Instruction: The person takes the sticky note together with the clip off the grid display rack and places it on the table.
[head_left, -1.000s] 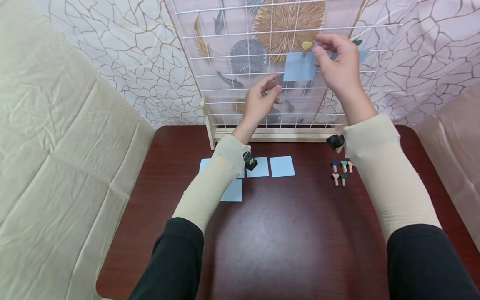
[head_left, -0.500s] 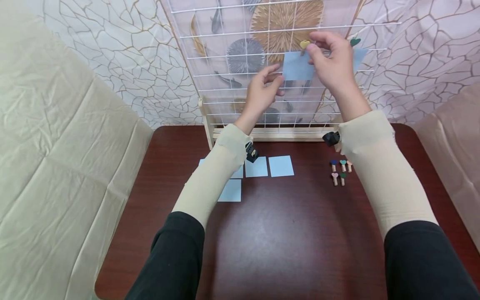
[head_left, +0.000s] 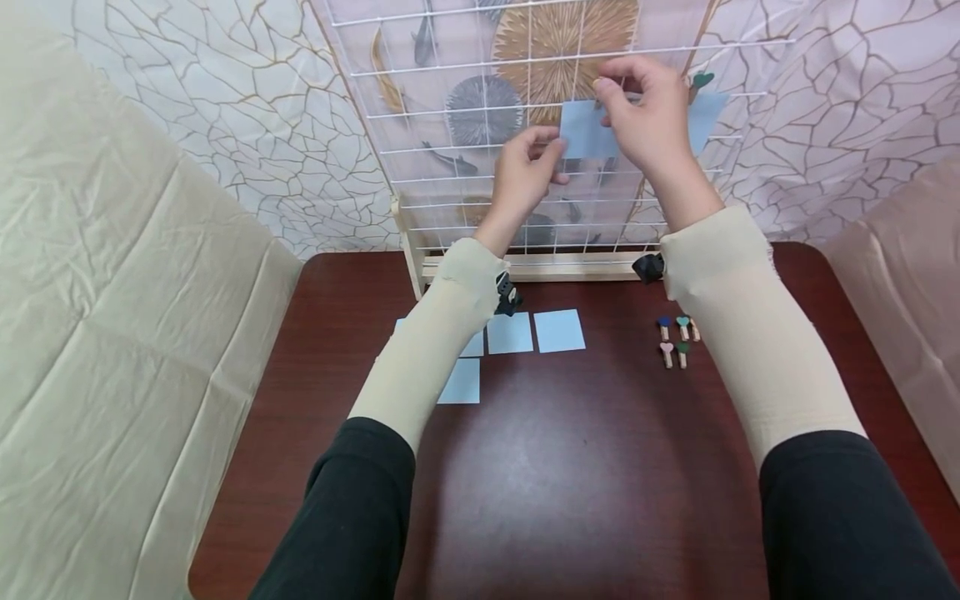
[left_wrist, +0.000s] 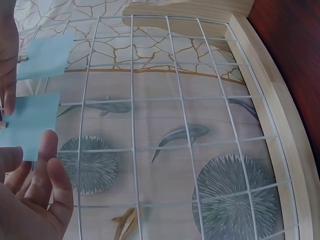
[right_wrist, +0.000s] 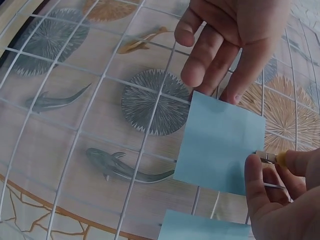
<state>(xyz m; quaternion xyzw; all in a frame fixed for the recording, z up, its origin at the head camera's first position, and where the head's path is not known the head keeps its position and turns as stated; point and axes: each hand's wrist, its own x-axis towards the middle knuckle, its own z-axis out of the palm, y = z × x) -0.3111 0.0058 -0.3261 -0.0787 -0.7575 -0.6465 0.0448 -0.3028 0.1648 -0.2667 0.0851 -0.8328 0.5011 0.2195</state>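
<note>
A square of light blue paper [head_left: 587, 131] hangs against the white wire grid [head_left: 420, 150]. My left hand [head_left: 522, 171] is at its left edge, where thumb and fingers pinch the paper in the right wrist view. A small clothespin [right_wrist: 266, 157] with a yellow top sits on another edge of that paper. My right hand [head_left: 647, 112] pinches this clothespin between thumb and fingers; the head view hides it behind them. To the right, a second blue paper [head_left: 708, 119] hangs on the grid from a clothespin with a green heart [head_left: 702, 81].
Several blue paper squares [head_left: 559, 331] lie on the dark red table [head_left: 570, 475], some partly covered by my left forearm. Small heart-topped clothespins [head_left: 682, 354] are grouped at the right, near my right sleeve. A wooden base [head_left: 562, 271] supports the grid at the back.
My left hand has risen and moved right to the paper's left edge. My right hand has moved slightly left over the yellow-heart clothespin, which is now hidden in the head view.
</note>
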